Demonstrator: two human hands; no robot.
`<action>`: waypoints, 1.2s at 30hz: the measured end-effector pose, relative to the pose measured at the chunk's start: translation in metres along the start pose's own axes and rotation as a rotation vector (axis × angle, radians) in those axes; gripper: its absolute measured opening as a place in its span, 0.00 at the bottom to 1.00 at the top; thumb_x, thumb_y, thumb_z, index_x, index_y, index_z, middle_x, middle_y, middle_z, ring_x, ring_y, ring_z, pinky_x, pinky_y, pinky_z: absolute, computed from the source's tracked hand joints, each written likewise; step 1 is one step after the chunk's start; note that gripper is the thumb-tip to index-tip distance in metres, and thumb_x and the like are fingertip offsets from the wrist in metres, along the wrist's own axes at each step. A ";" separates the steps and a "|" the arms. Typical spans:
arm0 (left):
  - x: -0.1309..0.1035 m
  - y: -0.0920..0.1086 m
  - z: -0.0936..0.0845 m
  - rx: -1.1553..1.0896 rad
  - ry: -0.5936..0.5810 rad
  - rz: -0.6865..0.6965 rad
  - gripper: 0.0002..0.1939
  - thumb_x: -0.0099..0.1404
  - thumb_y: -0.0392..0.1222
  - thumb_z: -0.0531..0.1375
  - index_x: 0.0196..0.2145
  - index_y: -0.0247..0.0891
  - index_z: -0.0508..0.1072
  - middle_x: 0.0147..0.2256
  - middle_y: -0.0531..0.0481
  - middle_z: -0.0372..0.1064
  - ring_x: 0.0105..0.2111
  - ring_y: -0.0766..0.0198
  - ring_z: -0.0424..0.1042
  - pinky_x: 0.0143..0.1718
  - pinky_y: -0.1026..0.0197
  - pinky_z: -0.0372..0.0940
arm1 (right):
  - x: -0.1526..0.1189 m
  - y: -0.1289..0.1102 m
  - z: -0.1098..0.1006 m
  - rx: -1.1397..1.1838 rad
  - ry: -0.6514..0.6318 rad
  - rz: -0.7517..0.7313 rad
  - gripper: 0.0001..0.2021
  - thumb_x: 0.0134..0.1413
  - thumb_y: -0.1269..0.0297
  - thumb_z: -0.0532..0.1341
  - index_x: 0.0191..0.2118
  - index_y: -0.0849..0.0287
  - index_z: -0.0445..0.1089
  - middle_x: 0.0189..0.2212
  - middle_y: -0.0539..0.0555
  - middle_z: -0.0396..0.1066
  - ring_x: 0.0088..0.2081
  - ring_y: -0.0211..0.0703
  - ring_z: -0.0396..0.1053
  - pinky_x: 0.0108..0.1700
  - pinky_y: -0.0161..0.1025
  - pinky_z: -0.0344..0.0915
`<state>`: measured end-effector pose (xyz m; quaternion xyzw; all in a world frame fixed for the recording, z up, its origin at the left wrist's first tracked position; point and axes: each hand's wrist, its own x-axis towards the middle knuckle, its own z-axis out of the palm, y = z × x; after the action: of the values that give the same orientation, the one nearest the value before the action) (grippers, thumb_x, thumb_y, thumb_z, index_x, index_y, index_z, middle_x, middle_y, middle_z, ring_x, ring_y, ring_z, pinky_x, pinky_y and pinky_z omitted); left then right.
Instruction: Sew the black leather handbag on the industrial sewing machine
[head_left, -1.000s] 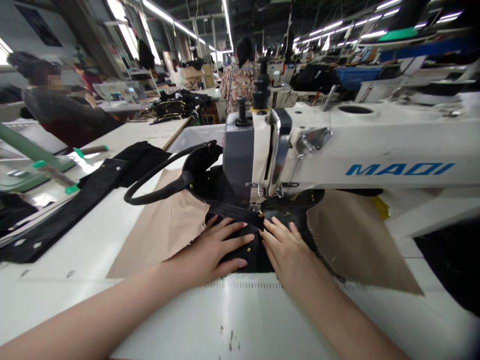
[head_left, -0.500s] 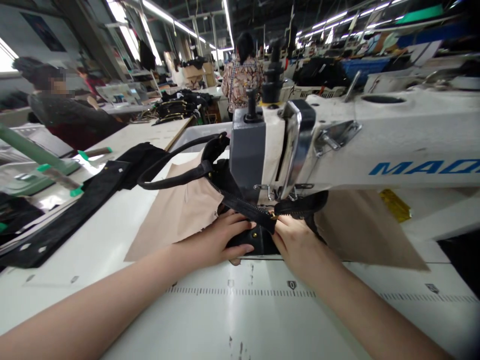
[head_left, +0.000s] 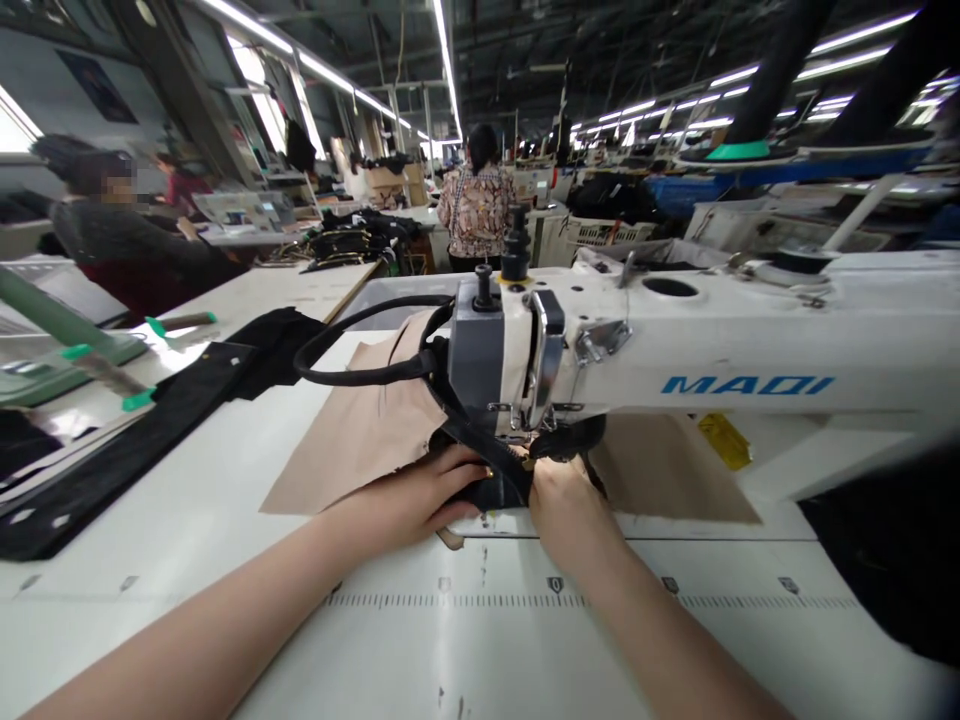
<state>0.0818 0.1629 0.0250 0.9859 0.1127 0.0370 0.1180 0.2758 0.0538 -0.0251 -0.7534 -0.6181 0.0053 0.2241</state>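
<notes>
A black bag [head_left: 491, 478] with a zipper and a long black handle [head_left: 352, 345] lies under the head of a white MAQI sewing machine [head_left: 675, 345]. Its tan lining [head_left: 360, 430] spreads to the left and right of the needle. My left hand [head_left: 420, 495] grips the bag's black edge just left of the needle. My right hand [head_left: 566, 505] pinches the zipper edge directly below the presser foot. Both hands touch the bag.
A long black strap piece [head_left: 112, 445] lies on the white table [head_left: 480, 640] at the left, beside green-tipped tools [head_left: 97, 365]. A printed ruler line crosses the table before my hands. A seated person [head_left: 120, 235] is at far left; another person [head_left: 476, 205] stands behind the machine.
My hands went from lying flat on the bag to gripping its zipper edge, and the bag has been drawn further back under the machine head. The handle has risen.
</notes>
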 end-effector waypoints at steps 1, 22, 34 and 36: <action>-0.001 0.000 0.000 -0.028 -0.005 0.020 0.17 0.75 0.44 0.54 0.59 0.41 0.67 0.62 0.43 0.62 0.60 0.49 0.64 0.61 0.48 0.62 | -0.001 -0.001 -0.001 0.016 -0.008 0.006 0.16 0.63 0.71 0.49 0.47 0.54 0.72 0.44 0.58 0.74 0.45 0.49 0.72 0.40 0.41 0.69; 0.000 0.002 0.007 -0.015 0.010 0.118 0.18 0.75 0.35 0.52 0.59 0.40 0.71 0.56 0.41 0.67 0.59 0.51 0.64 0.59 0.50 0.66 | 0.002 0.002 -0.009 0.153 -0.041 -0.009 0.07 0.63 0.68 0.55 0.40 0.59 0.71 0.41 0.59 0.75 0.48 0.57 0.70 0.49 0.50 0.69; 0.008 -0.017 0.006 0.027 0.017 0.065 0.18 0.76 0.41 0.51 0.60 0.46 0.69 0.62 0.50 0.62 0.60 0.49 0.62 0.63 0.47 0.59 | 0.023 0.016 0.008 0.058 -0.030 -0.026 0.10 0.63 0.63 0.55 0.41 0.59 0.73 0.39 0.58 0.75 0.41 0.50 0.72 0.47 0.44 0.68; 0.009 -0.018 0.006 0.028 0.019 0.069 0.19 0.76 0.40 0.51 0.61 0.47 0.69 0.61 0.50 0.63 0.60 0.50 0.63 0.63 0.47 0.59 | 0.025 0.020 0.012 0.026 -0.020 -0.059 0.12 0.64 0.62 0.53 0.42 0.57 0.74 0.38 0.57 0.75 0.41 0.49 0.72 0.48 0.43 0.68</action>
<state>0.0874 0.1805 0.0155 0.9903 0.0803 0.0489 0.1019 0.2970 0.0786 -0.0356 -0.7318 -0.6422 0.0140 0.2277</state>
